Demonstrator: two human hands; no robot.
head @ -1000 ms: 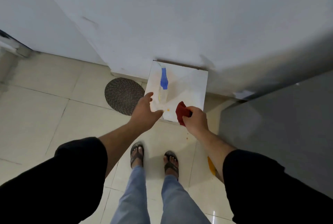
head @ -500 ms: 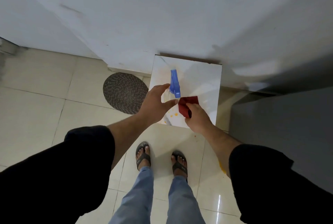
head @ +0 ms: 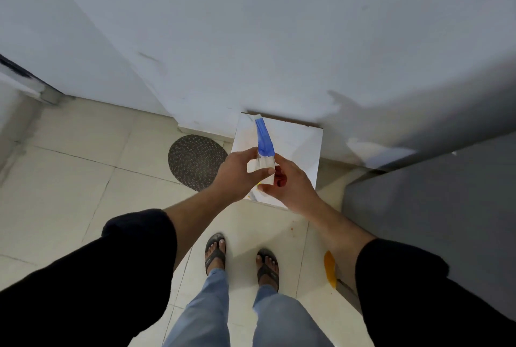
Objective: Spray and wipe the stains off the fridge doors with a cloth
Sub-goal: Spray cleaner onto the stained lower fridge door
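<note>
My left hand [head: 237,175] grips a clear spray bottle with a blue trigger head [head: 264,141], lifted above a small white stool [head: 304,145]. My right hand [head: 290,183] is closed on a red cloth [head: 280,177], mostly hidden in the palm, and its thumb and fingers touch the bottle's body too. The grey fridge door [head: 435,224] stands at the right, close to my right forearm. Orange stains show on the stool top under my hands.
A white wall [head: 279,39] rises straight ahead. A round dark woven mat [head: 195,161] lies on the beige tiled floor left of the stool. An orange-yellow object [head: 330,268] lies by the fridge base. My sandalled feet [head: 241,261] stand below my hands.
My left hand reached to the bottle on the stool, took hold of it and lifted it. My right hand with the cloth moved in against the bottle. The camera tilted up.
</note>
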